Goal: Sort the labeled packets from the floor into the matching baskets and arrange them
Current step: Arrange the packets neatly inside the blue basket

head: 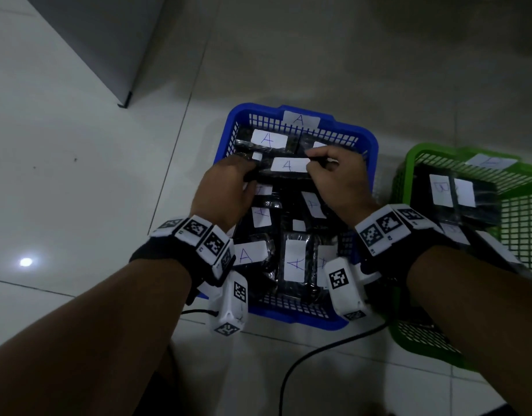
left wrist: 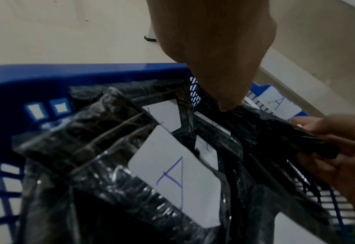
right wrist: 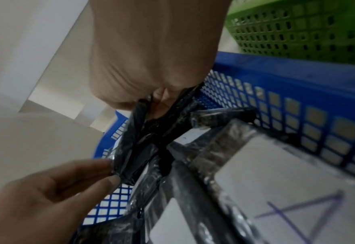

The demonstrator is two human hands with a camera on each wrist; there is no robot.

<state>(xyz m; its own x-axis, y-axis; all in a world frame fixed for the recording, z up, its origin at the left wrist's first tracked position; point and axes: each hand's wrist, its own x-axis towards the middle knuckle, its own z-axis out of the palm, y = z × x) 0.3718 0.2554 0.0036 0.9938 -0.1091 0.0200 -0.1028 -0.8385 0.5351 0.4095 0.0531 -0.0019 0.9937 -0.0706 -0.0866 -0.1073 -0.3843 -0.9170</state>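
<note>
Both hands, left (head: 228,187) and right (head: 336,175), pinch opposite ends of an A packet (head: 288,168) over the blue basket's (head: 369,145) far half. Best lower it level, label up, beside its neighbours.

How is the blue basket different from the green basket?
The blue basket carries a tag marked A on its far wall, while the green basket has a tag too blurred to read. Both hands are working in the blue basket, the left hand and right hand gripping one black packet; no hand is in the green one. Both are plastic mesh baskets on the floor holding black labeled packets.
</note>
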